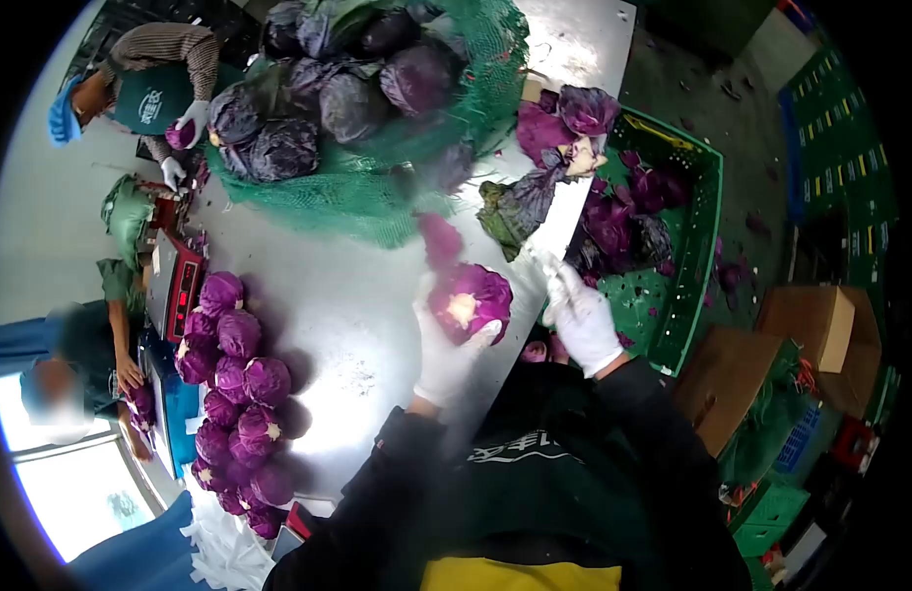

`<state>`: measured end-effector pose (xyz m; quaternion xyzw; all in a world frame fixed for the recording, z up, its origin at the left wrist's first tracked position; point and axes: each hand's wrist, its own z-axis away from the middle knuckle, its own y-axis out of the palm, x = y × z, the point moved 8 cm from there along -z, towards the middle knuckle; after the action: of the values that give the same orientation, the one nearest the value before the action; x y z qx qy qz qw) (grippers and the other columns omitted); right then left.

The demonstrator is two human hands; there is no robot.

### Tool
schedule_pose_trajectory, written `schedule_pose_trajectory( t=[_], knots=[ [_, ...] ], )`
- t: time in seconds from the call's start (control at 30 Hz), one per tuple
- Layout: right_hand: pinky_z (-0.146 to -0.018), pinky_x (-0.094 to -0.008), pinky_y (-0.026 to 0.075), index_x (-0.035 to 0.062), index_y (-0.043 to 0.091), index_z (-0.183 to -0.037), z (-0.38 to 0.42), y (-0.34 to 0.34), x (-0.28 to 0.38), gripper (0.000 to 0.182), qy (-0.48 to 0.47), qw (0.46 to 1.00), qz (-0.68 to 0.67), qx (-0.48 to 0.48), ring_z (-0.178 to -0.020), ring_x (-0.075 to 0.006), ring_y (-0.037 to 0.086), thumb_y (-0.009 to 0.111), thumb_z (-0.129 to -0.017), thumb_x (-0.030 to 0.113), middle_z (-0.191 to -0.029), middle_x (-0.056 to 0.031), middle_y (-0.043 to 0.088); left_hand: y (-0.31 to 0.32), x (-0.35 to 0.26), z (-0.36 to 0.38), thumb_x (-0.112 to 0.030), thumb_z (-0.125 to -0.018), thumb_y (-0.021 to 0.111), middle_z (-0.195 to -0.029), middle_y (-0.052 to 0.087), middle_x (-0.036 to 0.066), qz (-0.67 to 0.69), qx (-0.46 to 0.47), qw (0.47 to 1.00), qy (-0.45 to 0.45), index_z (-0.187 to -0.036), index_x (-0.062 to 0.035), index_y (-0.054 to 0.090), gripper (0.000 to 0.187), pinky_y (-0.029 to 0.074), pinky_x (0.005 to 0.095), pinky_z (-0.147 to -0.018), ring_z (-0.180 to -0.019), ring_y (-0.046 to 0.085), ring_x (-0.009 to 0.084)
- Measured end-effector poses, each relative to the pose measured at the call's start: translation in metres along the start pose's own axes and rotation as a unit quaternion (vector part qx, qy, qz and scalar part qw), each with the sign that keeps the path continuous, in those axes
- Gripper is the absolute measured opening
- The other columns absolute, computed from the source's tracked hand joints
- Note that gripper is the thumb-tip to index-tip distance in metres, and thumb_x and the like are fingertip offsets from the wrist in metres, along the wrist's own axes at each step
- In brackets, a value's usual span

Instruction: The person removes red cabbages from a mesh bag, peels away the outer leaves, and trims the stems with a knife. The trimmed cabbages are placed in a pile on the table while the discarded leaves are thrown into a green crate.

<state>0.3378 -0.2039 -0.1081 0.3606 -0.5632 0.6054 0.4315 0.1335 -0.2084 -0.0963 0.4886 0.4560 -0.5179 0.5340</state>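
My left hand point(443, 345), in a white glove, is wrapped round a trimmed red cabbage point(475, 303), its pale cut stem facing up. Just beyond this head is a blurred purple leaf point(441, 239). To the right, over the table edge, my gloved right hand point(582, 320) has its fingers drawn together; what they hold, if anything, cannot be made out. Dark outer leaves point(520, 212) lie on the table past my right hand.
A green net point(377, 202) with several untrimmed cabbages point(352, 103) lies at the back. Trimmed heads point(239, 335) are piled left, near a red scale point(180, 286). A green crate point(707, 227) of leaves stands right, beside cardboard boxes point(737, 384). Co-workers point(165, 74) stand across the table.
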Motion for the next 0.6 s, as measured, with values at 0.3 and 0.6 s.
schedule_pose_trajectory(
  t=[0.3, 0.6],
  knots=[
    [-0.083, -0.0399, 0.052, 0.0163, 0.039, -0.149, -0.005, 0.022, 0.032, 0.071, -0.049, 0.992, 0.09, 0.076, -0.102, -0.0304, 0.064, 0.064, -0.09, 0.046, -0.117, -0.0143, 0.062, -0.008, -0.019, -0.005, 0.004, -0.07, 0.081, -0.148, 0.032, 0.013, -0.253, 0.105, 0.958, 0.08, -0.154, -0.0097, 0.016, 0.107, 0.04, 0.0392, -0.11, -0.134, 0.04, 0.0257],
    [-0.09, -0.0416, 0.05, 0.0147, 0.058, -0.132, -0.023, 0.044, 0.059, 0.063, -0.127, 0.969, 0.099, 0.19, -0.107, -0.0328, 0.062, 0.068, -0.082, 0.05, -0.124, -0.0117, 0.06, 0.003, -0.026, 0.002, 0.004, -0.074, 0.079, -0.148, 0.032, 0.02, -0.146, 0.128, 0.981, -0.017, -0.157, -0.0073, -0.003, 0.118, 0.042, 0.0376, -0.109, -0.134, 0.042, 0.0266]
  ],
)
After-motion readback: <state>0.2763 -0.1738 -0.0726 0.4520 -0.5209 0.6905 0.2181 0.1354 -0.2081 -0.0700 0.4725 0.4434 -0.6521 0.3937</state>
